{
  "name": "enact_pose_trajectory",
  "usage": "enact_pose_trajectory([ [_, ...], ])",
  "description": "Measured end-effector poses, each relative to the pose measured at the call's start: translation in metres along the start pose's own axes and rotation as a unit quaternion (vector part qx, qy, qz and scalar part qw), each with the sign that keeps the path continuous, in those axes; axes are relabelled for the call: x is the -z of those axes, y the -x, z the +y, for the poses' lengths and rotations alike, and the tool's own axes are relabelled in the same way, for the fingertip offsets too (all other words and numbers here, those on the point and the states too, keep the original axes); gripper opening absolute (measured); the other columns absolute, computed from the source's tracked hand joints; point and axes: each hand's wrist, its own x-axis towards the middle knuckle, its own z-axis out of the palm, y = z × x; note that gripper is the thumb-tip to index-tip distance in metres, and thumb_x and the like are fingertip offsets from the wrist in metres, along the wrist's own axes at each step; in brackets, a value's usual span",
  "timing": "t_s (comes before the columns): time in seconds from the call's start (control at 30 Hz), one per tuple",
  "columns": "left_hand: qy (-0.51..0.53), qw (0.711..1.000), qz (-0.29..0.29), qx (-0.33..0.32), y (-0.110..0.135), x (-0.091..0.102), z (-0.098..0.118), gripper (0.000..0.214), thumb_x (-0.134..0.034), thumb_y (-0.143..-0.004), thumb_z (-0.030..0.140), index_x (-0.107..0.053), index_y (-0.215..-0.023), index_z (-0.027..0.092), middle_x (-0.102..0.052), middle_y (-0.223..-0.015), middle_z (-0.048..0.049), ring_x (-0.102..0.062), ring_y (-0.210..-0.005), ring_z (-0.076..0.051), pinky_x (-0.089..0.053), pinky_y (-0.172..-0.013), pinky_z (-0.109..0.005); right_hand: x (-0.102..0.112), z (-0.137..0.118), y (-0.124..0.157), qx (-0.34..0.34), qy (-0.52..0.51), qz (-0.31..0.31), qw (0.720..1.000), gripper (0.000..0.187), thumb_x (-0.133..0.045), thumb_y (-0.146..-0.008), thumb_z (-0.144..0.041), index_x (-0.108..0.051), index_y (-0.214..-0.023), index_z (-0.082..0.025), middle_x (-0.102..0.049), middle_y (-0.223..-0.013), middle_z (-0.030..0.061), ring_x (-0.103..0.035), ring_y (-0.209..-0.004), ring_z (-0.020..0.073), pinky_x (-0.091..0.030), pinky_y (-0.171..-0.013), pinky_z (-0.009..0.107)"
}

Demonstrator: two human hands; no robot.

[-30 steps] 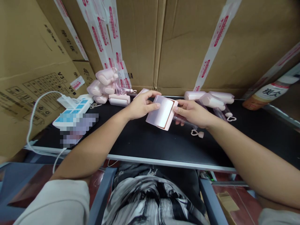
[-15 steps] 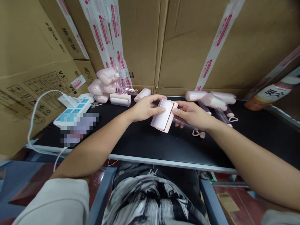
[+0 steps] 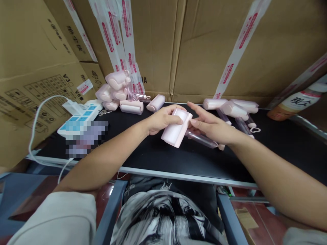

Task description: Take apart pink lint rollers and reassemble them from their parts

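A pale pink lint roller (image 3: pixel 176 131) with a white middle is held in my left hand (image 3: pixel 163 119), thumb across its upper face and fingers behind. Its cover looks closed, with no dark gap along the seam. From under it a clear purplish handle (image 3: pixel 203 139) slants right, passing below my right hand (image 3: pixel 211 125). The right hand's index finger is stretched out and its thumb tip is at the roller's right edge, touching or very near; its lower fingers are partly hidden.
More pink lint rollers are piled at the back left (image 3: pixel 114 90) and back right (image 3: pixel 236 109). A white power strip (image 3: pixel 94 109) with a plugged-in charger lies left. An orange-brown drink bottle (image 3: pixel 293 102) leans at far right. Cardboard (image 3: pixel 153 44) walls the back.
The brown gap along the roller's seam has closed. My right hand has loosened, its index finger now extended away. The roller has shifted slightly left and down in my left hand.
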Motion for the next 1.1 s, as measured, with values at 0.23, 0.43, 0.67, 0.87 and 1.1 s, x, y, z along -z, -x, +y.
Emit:
enact_pose_trajectory([
  [0.23, 0.092, 0.990, 0.098, -0.049, 0.000, 0.026, 0.024, 0.054, -0.078, -0.063, 0.025, -0.062, -0.114, 0.018, -0.075, -0.089, -0.0047, -0.077, -0.080, -0.028, -0.066, -0.078, -0.048, 0.059, -0.022, 0.016, -0.197, 0.497, -0.103, 0.838, 0.044, -0.091, -0.067, -0.053, -0.074, -0.098, -0.028, -0.077, -0.078, 0.0039, -0.069, -0.065, 0.0270, -0.042, -0.054, 0.036],
  [0.43, 0.123, 0.984, 0.111, -0.065, 0.002, 0.030, 0.032, 0.054, -0.072, -0.062, 0.028, -0.061, -0.113, 0.017, -0.077, -0.085, -0.0075, -0.079, -0.080, -0.033, -0.067, -0.077, -0.050, 0.035, -0.021, 0.011, -0.267, 0.568, -0.194, 0.754, 0.035, -0.077, -0.074, -0.035, -0.067, -0.105, -0.025, -0.080, -0.074, 0.0030, -0.076, -0.083, 0.0316, -0.039, -0.062, 0.035],
  [0.67, 0.141, 0.982, 0.094, -0.081, 0.001, 0.032, 0.032, 0.053, -0.071, -0.064, 0.029, -0.063, -0.115, 0.015, -0.079, -0.086, -0.0089, -0.079, -0.075, -0.031, -0.066, -0.071, -0.044, 0.015, -0.022, 0.013, -0.217, 0.611, -0.211, 0.731, 0.028, -0.068, -0.076, -0.018, -0.069, -0.104, -0.022, -0.079, -0.088, 0.0078, -0.075, -0.081, 0.0275, -0.038, -0.064, 0.034],
  [0.87, 0.170, 0.976, 0.076, -0.115, 0.003, 0.037, 0.036, 0.045, -0.070, -0.068, 0.029, -0.067, -0.111, 0.016, -0.080, -0.094, -0.0084, -0.079, -0.080, -0.032, -0.066, -0.077, -0.046, 0.010, -0.018, 0.011, -0.152, 0.590, -0.199, 0.767, 0.010, -0.064, -0.079, -0.015, -0.066, -0.086, -0.022, -0.074, -0.091, 0.0083, -0.070, -0.082, 0.0252, -0.039, -0.066, 0.033],
  [1.1, 0.186, 0.972, 0.099, -0.107, 0.001, 0.043, 0.036, 0.046, -0.068, -0.062, 0.026, -0.069, -0.106, 0.016, -0.080, -0.089, -0.0084, -0.075, -0.069, -0.028, -0.062, -0.064, -0.039, 0.026, -0.024, 0.022, -0.192, 0.600, -0.176, 0.757, 0.033, -0.075, -0.077, -0.030, -0.069, -0.109, -0.025, -0.075, -0.099, 0.0071, -0.070, -0.084, 0.0275, -0.038, -0.062, 0.032],
])
